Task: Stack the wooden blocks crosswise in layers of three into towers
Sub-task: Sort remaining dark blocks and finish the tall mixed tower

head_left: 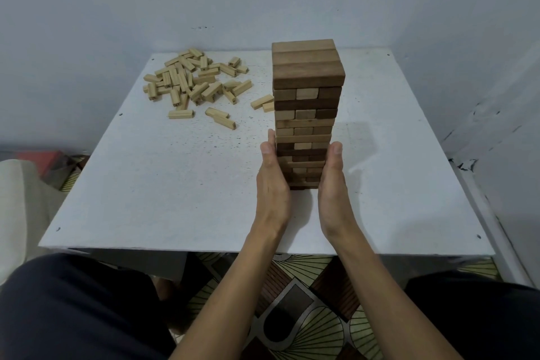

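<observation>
Two bare forearms reach forward from the bottom edge, above dark-clothed knees and a patterned floor. The left hand (271, 181) and right hand (333, 184) stand on edge on the white table (175, 184), palms facing each other. Their fingers are straight and held together, laid flat against the left and right sides of the lower tower, curled round nothing. Both thumbs point up along the near corners.

Most of each hand's fingers are hidden behind the palm, and the hands cover the side edges of the tower's lowest layers.

The wooden block tower (306, 96) stands upright on the right half of the table. Its layers of three alternate in direction, mixing pale and dark brown blocks, with three dark blocks across the top.

Two pale blocks (263, 102) lie just left of the tower. Farther left, a loose pile of pale blocks (193, 82) sprawls near the far-left corner, before a plain wall.
</observation>
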Available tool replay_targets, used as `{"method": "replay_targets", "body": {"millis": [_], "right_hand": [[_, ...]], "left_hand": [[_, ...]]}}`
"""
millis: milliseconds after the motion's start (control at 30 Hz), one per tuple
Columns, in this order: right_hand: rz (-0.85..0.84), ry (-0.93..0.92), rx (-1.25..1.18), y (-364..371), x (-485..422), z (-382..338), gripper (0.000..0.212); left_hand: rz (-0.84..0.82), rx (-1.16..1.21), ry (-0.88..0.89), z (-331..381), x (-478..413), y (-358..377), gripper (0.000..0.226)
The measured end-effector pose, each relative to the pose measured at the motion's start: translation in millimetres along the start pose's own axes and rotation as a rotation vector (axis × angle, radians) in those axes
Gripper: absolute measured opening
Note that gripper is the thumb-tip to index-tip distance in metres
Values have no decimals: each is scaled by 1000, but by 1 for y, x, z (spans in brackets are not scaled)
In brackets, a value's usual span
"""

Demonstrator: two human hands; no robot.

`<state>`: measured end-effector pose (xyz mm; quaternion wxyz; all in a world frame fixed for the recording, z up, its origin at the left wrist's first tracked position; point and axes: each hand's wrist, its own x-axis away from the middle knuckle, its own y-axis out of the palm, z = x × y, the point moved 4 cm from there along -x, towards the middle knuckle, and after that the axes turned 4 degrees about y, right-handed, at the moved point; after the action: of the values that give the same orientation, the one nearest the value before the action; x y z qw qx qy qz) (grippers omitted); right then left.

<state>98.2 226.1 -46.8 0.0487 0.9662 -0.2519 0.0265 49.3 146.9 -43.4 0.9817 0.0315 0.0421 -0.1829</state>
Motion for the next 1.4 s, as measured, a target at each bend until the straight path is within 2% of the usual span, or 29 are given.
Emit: {"method": "replay_targets", "body": {"millis": [100,267,500,567,633,700,733,800,900,1000,1100,1233,1400], "right_hand": [[1,10,9,0,0,0,105],[3,12,5,-1,-1,4,104],[19,-13,11,-12,-3,2,97],[54,-8,-16,-26,-1,-2,95],[95,-15,-2,-44,3,-7,75],[116,-19,131,-64,3,-12,48],[103,-13,228,-72,2,-15,43],[32,6,436,-84,-2,-18,51],[-100,-29,767,-88,-6,-22,75],[-204,-53,931,-82,-12,-25,94],[-282,-59,987,-76,-21,-25,101],[-320,-61,938,-71,-32,-22,102],[-336,-103,884,-66,-37,-20,93]], "left_hand": [[4,-1,8,2,1,0,87],[7,-10,6,4,2,0,77],[-17,-83,5,0,-3,-10,92],[-8,-90,26,2,-3,-20,90],[-7,-76,40,9,-3,-33,75],[-51,-87,53,15,-5,-47,59],[-85,-116,60,16,-7,-55,61],[-186,-222,63,14,-13,-71,76],[-388,-509,91,11,-21,-80,92],[-480,-714,100,11,-29,-77,99],[-500,-762,121,12,-40,-71,103],[-562,-746,124,7,-50,-66,111],[-569,-725,148,6,-52,-59,112]]}}
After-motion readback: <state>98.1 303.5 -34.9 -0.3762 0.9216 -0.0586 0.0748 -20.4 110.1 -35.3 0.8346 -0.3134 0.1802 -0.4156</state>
